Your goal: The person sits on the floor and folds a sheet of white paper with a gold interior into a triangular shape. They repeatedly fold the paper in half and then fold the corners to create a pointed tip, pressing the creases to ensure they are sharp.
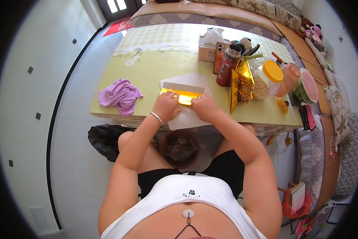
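A shiny gold foil paper (185, 96) with a pale strip along its far edge lies on white sheets (187, 118) at the table's near edge. My left hand (166, 106) grips its left end with curled fingers. At the right end, my right hand (204, 107) pinches the foil between thumb and fingers. The foil's near side looks bent or rolled up between the hands. Under the fingers, the exact grip is partly hidden. To the right of my right hand stand folded gold foil pieces (244, 89), packed upright in a bunch.
A crumpled purple cloth (120, 96) lies on the table (147, 67) at left. A red thermos (228, 65), phone (219, 57), tissue box (207, 49) and yellow-lidded jar (262, 84) crowd the right. Below the table edge, between my knees, sits a bin (164, 149); a black bag (103, 139) lies left.
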A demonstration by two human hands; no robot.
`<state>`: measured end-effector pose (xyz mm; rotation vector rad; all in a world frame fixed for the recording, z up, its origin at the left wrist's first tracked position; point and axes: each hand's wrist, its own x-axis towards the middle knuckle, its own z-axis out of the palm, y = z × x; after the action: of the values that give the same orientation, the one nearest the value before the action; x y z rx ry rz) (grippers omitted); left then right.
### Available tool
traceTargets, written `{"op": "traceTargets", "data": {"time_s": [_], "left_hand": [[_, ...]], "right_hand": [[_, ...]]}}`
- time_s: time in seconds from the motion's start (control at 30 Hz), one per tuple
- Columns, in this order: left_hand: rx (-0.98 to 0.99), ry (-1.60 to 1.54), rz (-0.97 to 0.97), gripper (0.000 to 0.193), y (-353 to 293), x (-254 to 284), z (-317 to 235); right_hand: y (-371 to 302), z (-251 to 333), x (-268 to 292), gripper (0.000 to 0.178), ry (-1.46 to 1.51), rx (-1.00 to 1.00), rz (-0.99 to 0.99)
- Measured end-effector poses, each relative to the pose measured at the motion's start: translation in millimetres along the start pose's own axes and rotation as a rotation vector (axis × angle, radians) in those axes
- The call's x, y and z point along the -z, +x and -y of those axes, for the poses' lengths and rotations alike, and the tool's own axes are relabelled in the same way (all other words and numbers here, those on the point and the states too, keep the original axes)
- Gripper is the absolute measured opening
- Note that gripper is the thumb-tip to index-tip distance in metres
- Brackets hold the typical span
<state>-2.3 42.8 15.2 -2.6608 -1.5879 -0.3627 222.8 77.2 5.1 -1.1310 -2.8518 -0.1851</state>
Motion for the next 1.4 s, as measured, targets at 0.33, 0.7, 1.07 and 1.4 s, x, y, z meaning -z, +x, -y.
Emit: {"op": "traceTargets", "data": {"time_s": [0.33,0.7,1.07,1.4], "left_hand": [[0.244,-0.309,-0.431,0.016,22,-57,-45],[0.603,-0.416,-0.492,0.019,32,-61,-46],[0.609,-0.372,-0.433,0.019,38,-67,-39],[0.448,-0.433,-0.314,0.014,23,-50,-28]], "right_hand": [[-4,-31,-11,0.013,0.627,-0.275,-0.295],[4,-17,-39,0.033,0.423,-0.233,-0.597],[-15,-2,-41,0.074,0.22,0.045,-0.125],[-11,-1,-40,0.081,0.274,0.041,-0.065]]}}
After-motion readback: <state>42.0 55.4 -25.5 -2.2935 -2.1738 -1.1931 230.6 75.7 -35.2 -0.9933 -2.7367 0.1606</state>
